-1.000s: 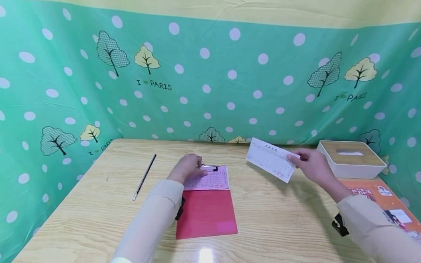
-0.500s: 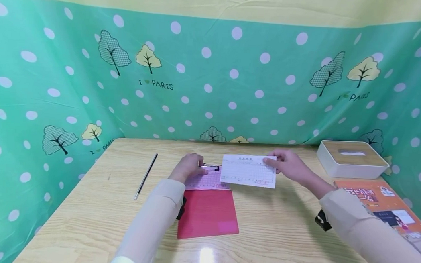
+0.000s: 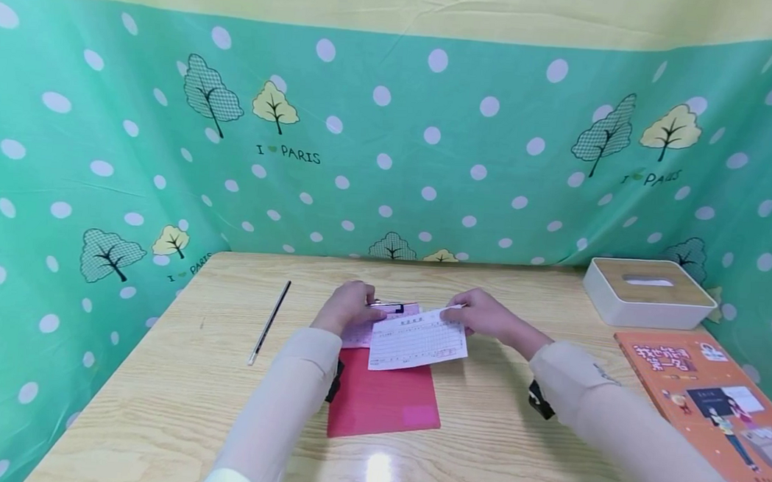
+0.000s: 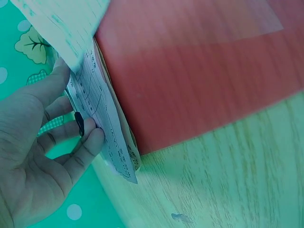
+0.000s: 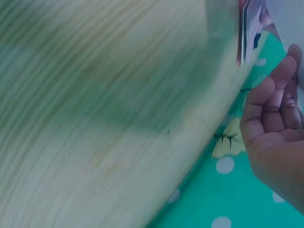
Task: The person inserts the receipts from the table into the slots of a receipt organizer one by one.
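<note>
A pad of pink printed forms (image 3: 356,335) lies on the table, with its red cover (image 3: 386,399) spread toward me. At the pad's far edge sits a silver-and-black clip (image 3: 399,309). My left hand (image 3: 345,308) grips this clip; in the left wrist view its fingers curl about the clip's black part (image 4: 80,123), beside the sheet edges. A loose white printed slip (image 3: 416,342) overlaps the pad, slanting across its right part. My right hand (image 3: 484,313) pinches the slip by its far right corner. In the right wrist view the slip partly hides the fingertips.
A black pencil (image 3: 269,324) lies left of the pad. At the right stand a white tissue box (image 3: 650,314) with a wooden lid and an orange book (image 3: 674,406) in front of it. A green dotted curtain (image 3: 392,145) closes off the table's far edge.
My right hand has carried the white slip leftward and lower, from right of the pad to over it, tilting it the other way. My left hand has stayed at the clip.
</note>
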### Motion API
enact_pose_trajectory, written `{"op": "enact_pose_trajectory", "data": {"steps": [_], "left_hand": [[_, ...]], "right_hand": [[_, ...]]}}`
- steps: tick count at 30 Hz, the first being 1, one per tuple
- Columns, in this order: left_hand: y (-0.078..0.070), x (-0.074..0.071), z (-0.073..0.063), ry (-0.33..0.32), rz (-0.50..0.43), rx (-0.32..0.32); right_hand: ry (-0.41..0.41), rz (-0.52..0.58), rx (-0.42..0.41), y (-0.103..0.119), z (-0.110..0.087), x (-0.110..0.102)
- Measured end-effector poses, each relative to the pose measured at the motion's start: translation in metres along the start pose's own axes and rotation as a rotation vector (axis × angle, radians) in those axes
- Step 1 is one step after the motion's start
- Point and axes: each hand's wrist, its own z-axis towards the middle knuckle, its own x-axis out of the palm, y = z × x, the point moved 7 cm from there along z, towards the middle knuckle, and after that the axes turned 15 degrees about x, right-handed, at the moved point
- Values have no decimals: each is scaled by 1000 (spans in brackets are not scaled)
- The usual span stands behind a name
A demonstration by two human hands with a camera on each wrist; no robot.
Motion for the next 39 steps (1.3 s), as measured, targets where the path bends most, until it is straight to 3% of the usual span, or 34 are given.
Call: {"op": "enact_pose_trajectory", "data": {"steps": [9,21,28,39], "left_hand": [[-2,-2,1,-6,9,12],[-3,-1,1,9,58,14],[-2,-1,3,32,40,-9],[-2,-3,2,48,-13,5]], "right_hand": [[-66,-32,67,9,11,29],[-129,-22,156,11,22,53],[-186,15,202,10,27,58],[-236,-46,263,12,36,61]]}}
